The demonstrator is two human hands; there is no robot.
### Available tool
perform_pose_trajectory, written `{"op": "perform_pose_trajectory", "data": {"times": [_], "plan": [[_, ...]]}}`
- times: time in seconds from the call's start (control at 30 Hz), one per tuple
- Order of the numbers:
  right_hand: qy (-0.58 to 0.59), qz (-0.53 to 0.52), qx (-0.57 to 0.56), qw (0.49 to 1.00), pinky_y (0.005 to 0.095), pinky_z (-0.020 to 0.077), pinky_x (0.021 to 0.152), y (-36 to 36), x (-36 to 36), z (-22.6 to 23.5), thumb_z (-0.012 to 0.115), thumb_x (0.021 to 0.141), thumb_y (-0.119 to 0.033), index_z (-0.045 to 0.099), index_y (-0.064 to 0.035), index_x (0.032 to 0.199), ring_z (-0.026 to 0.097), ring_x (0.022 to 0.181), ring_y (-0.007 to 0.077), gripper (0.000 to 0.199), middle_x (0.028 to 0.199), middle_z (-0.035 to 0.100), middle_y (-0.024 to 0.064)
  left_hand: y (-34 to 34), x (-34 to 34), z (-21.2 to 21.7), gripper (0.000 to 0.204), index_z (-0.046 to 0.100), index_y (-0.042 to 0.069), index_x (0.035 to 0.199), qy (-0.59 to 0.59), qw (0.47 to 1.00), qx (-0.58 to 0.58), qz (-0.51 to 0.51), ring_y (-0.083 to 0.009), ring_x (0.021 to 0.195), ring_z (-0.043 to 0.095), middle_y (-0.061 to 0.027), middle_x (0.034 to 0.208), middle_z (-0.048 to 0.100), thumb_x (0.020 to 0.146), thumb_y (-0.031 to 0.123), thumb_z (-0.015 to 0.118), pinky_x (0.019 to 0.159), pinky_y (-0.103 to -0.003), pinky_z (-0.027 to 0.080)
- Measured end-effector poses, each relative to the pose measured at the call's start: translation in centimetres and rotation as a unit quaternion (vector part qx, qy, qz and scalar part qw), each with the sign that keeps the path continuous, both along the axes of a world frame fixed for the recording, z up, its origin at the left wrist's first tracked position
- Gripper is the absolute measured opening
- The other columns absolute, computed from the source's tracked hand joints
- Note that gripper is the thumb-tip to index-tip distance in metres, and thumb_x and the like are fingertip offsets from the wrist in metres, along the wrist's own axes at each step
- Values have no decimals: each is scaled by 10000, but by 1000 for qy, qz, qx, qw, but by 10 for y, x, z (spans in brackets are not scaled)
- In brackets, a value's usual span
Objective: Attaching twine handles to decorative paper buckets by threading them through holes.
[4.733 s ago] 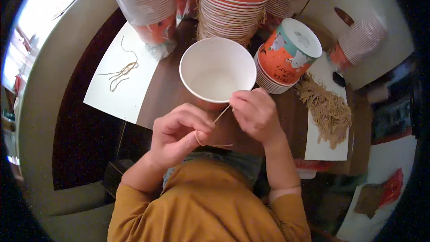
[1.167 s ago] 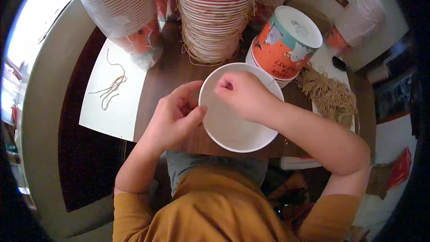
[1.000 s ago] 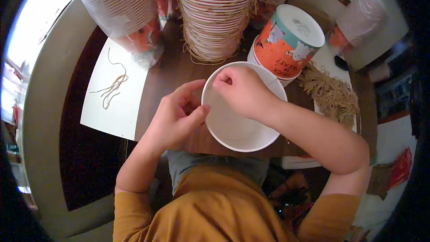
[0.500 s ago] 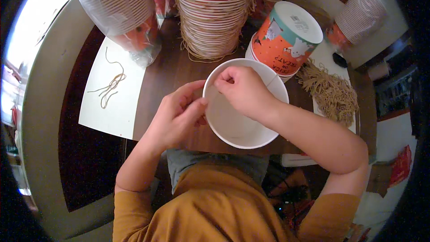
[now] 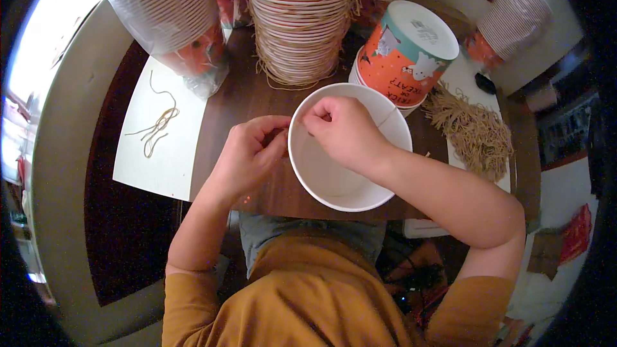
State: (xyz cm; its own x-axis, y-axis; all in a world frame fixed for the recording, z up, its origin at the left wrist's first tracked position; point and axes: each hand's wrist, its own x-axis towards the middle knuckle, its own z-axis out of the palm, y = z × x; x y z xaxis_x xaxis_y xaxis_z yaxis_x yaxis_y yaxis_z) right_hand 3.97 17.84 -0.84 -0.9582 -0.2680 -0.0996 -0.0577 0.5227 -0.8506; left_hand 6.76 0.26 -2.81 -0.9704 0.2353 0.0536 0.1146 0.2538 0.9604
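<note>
A white-lined paper bucket point(image 5: 334, 183) stands open end up before me at the table's near edge. My right hand point(image 5: 344, 130) reaches down into it, its thumb and forefinger pinched together against the inner left wall. Whatever those fingertips hold is hidden. Outside the same wall, my left hand point(image 5: 252, 154) is closed, with thumb and fingers brought together near the rim; its fingertips are partly behind the bucket, and I cannot see what is in them. A short piece of string point(image 5: 388, 115) shows against the inner right wall.
Behind the bucket rises a nested stack of paper buckets point(image 5: 299, 38) with twine hanging around it. Upturned orange and green buckets point(image 5: 402, 58) stand right of it, near a twine bundle point(image 5: 472, 135). Plastic-wrapped buckets point(image 5: 160, 13) and loose cords point(image 5: 157, 128) are at left.
My left thumb has come off the bucket's rim and closed in toward the fingers, below and outside it. My right hand keeps its pinch at the inner wall, shifted slightly left.
</note>
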Motion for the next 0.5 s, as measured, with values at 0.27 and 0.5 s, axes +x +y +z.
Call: {"op": "perform_pose_trajectory", "data": {"times": [0.27,0.5], "plan": [[16,-44,-52,998,403,495,644,-1,2,-3,578,812,-160,621,22,726,642,684,309,206,722,650,179,1,1,5,189,628,-38,1016,-15,1000,-2,-2,-65,678,529,-18,808,627,898,78,538,593,-218,450],[34,-49,-52,997,399,500,654,-2,7,-5,588,812,-158,624,16,737,648,699,298,193,736,657,172,2,1,11,209,614,-90,1007,-31,999,-9,-8,-97,752,611,-95,831,669,887,75,564,674,-249,516]]}}
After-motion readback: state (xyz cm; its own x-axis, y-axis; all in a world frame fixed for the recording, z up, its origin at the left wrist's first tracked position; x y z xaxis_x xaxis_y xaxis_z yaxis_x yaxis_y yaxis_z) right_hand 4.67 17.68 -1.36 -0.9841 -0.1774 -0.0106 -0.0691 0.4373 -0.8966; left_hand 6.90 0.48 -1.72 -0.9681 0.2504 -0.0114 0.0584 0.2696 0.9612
